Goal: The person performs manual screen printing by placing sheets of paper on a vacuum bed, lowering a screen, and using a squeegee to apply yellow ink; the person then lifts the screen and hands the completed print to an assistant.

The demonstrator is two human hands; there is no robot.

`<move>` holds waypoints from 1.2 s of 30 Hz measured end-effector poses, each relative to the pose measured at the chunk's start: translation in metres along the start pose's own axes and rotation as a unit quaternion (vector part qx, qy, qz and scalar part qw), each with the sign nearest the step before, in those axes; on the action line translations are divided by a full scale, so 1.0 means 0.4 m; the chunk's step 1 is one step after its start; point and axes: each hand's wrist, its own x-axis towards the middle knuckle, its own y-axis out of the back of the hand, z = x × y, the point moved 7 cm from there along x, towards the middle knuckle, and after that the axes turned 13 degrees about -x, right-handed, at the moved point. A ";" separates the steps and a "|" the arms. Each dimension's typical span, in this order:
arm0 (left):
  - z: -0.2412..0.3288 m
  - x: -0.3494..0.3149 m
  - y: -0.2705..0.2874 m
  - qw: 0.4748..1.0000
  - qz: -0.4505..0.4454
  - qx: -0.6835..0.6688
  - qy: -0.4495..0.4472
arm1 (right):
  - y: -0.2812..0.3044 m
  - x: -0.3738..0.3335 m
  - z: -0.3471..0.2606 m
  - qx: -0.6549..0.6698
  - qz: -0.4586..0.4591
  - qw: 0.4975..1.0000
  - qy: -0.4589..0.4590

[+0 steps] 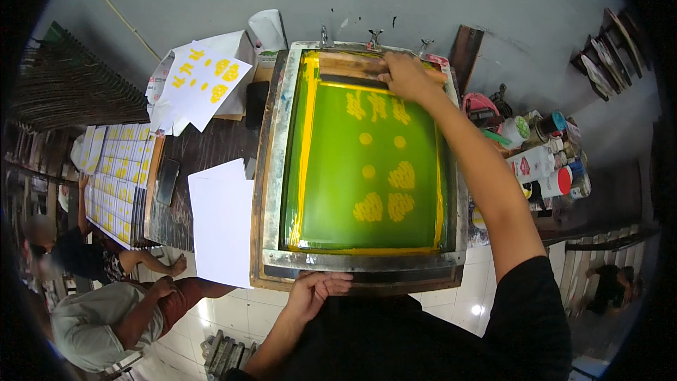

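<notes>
A silk-screen printing frame (363, 261) lies in front of me, its green mesh (331, 169) showing yellow blotches and dots. Yellow ink lines the mesh along its edges. My right hand (409, 77) is closed on a wooden squeegee (349, 67), which rests across the far end of the mesh with its dark blade edge toward me. At the near side, my left hand (314, 293) has its curled fingers on the edge of the screen frame. White paper sheets (222, 222) lie directly left of the frame, partly beside its edge.
Sheets printed in yellow (204, 85) lie at the back left, near two dark phones (166, 181). Ink tubs and bottles (543, 166) crowd the right. A rack of prints (116, 176) stands far left. People sit nearby, one in a grey shirt (106, 321).
</notes>
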 end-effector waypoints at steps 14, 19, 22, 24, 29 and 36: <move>-0.004 0.020 0.028 0.996 -0.072 -0.047 0.009 | 0.194 -0.694 -0.371 0.071 0.026 0.996 0.052; 0.036 -0.028 -0.102 0.953 -0.280 -0.114 0.030 | 0.413 -0.729 -0.377 0.070 0.183 0.981 0.012; 0.113 -0.080 -0.324 0.905 -0.418 -0.084 -0.001 | 0.584 -0.688 -0.342 0.051 0.312 0.948 0.019; 0.182 -0.027 -0.389 0.886 -0.463 0.002 -0.042 | 0.675 -0.628 -0.306 0.010 0.384 0.922 0.040; 0.379 0.181 -0.301 0.616 0.121 0.691 -0.359 | 0.850 -0.468 -0.233 -0.029 0.425 0.904 0.031; 0.447 0.171 -0.133 0.504 0.232 0.786 -0.274 | 0.973 -0.366 -0.187 0.043 0.266 0.959 -0.091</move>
